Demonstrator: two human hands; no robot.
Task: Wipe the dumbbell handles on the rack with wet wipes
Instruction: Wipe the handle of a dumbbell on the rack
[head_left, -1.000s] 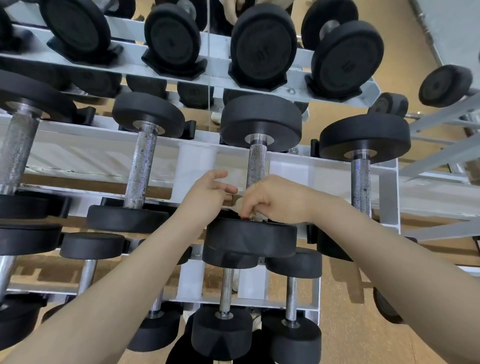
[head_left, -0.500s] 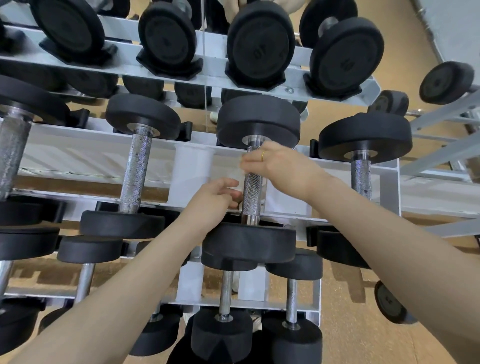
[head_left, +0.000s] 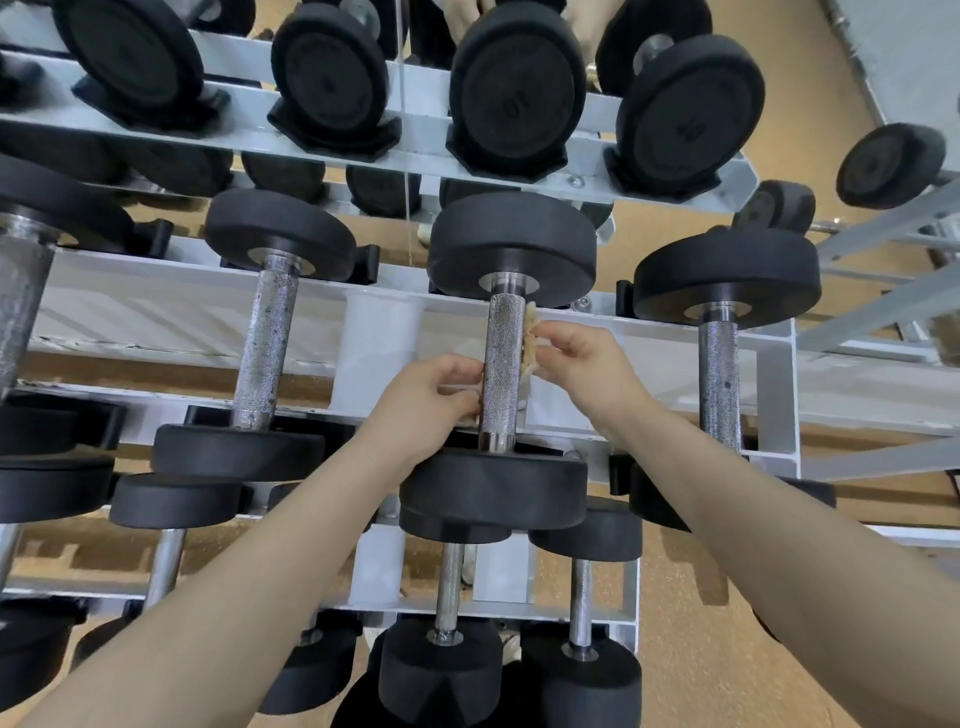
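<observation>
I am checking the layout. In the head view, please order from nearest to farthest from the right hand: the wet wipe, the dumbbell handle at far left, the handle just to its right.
1. wet wipe, pinched in the right hand.
2. handle just to its right.
3. handle at far left.

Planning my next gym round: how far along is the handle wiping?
Nothing is visibly finished. In hand: both hands, left hand and right hand, pull a wipe around the middle handle. The neighbouring left handle and right handle look speckled, seemingly unwiped.

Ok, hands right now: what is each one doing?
Left hand: pinches one end of the wet wipe, beside the dumbbell handle.
Right hand: pinches the other end.
</observation>
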